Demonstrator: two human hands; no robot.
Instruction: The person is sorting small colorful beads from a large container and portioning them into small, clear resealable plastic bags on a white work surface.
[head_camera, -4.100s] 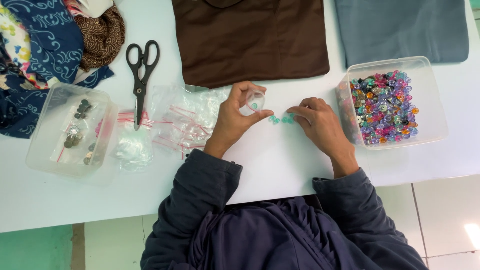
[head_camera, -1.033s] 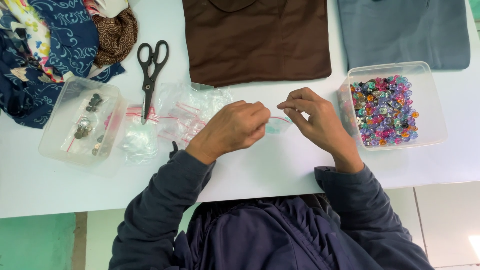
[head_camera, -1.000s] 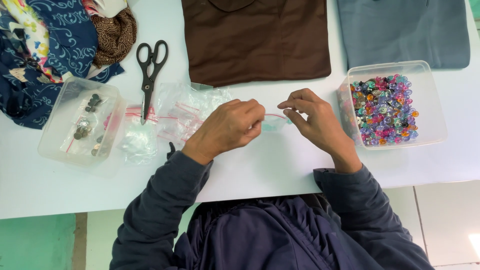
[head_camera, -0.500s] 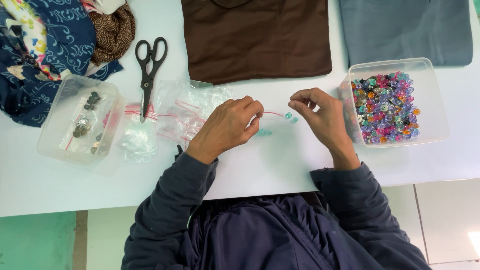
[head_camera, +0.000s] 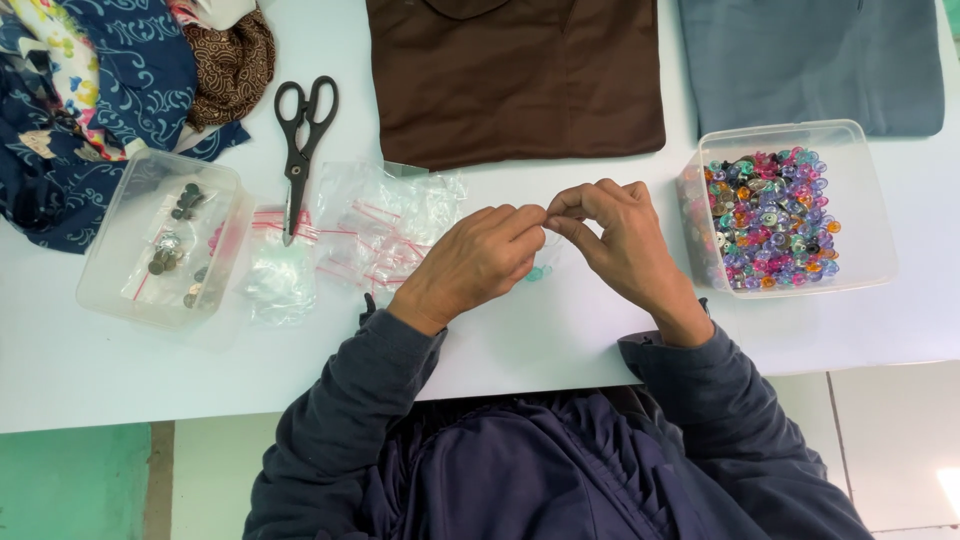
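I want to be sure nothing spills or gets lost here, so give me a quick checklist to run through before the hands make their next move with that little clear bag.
1. Both hands on the work: left hand and right hand meet fingertip to fingertip above the white table. Ok.
2. Small clear bag pinched between them: mostly hidden by the fingers. Cannot tell whether it is sealed.
3. Teal beads under the hands: whether bagged or loose, cannot tell.
4. Bead box beside the right hand: open, upright, full. Ok.
5. Scissors: closed, lying apart from both hands. Ok.
6. Spare zip bags: heaped loosely beside the left hand. Ok.
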